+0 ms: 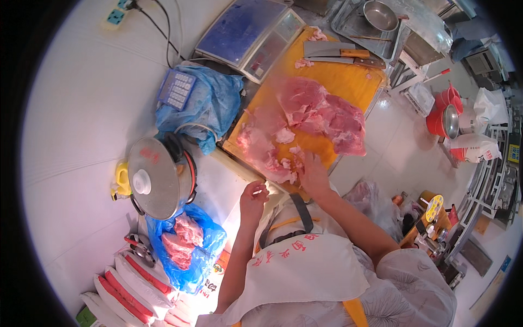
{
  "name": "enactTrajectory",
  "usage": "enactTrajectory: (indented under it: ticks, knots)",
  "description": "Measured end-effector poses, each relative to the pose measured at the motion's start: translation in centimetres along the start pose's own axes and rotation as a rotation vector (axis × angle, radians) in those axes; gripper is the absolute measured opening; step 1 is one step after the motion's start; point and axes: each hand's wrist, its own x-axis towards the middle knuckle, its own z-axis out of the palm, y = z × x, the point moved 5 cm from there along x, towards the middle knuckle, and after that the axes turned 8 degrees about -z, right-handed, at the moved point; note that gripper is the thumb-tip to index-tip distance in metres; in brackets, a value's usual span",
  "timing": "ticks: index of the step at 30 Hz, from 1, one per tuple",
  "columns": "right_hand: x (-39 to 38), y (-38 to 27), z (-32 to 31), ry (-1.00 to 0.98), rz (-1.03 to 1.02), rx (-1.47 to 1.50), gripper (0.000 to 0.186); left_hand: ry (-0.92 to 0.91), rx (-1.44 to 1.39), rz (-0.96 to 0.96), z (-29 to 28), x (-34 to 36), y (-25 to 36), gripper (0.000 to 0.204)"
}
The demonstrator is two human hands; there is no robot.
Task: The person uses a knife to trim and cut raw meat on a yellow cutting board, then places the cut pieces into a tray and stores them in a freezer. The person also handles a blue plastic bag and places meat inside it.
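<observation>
My right hand (312, 173) reaches over the front of a yellow cutting board (359, 82). Its bent fingers press onto pale meat trimmings (297, 155); the fingertips are partly hidden. Close to the board's near left edge, my left hand (254, 197) hovers with loosely curled fingers, a gap showing and nothing visible in them. A strip of pale, fatty meat (259, 154) lies on the board's left side. Beyond my right hand rests a large slab of raw pink meat (321, 111), overhanging the board's right edge. A cleaver (332, 50) and another knife (359, 61) lie at the far end.
A scale (239, 30) stands at the board's far left. Left of the board are a blue bag (210, 98) with a calculator (177, 90) on it, a lidded pot (155, 177), and a blue bag of meat (182, 242). A metal tray (348, 24) sits at the far right.
</observation>
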Motion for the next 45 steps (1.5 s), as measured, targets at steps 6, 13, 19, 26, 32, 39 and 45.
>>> enactTrajectory:
  ticks: [6, 13, 19, 26, 32, 39, 45]
  knots:
    - [5.7, 3.4, -0.5, -0.036, -0.127, -0.012, 0.036, 0.084, -0.052, -0.037, 5.7, 4.2, 2.1, 0.045]
    - [4.8, 1.7, -0.5, -0.042, -0.266, -0.068, 0.027, 0.133, -0.109, -0.101, 3.8, 4.3, 1.1, 0.043]
    - [7.1, -1.2, -1.8, 0.096, -0.348, -0.103, 0.022, 0.144, 0.017, 0.022, 3.0, 3.3, 1.4, 0.041]
    - [9.7, 3.6, -10.8, 0.221, -0.152, -0.085, 0.032, -0.048, 0.144, 0.264, 7.9, 3.0, 11.1, 0.031]
    - [17.3, 11.5, -16.4, 0.000, 0.019, -0.164, 0.058, 0.274, 0.546, 0.540, 17.6, 9.5, 21.4, 0.045]
    - [22.2, 15.4, -18.5, -0.540, 0.248, -0.148, 0.070, 0.153, 0.285, 0.126, 22.8, 20.1, 22.1, 0.055]
    - [22.4, 15.7, -20.4, -0.435, 0.094, 0.004, 0.058, 0.254, 0.288, -0.066, 25.1, 19.9, 24.7, 0.069]
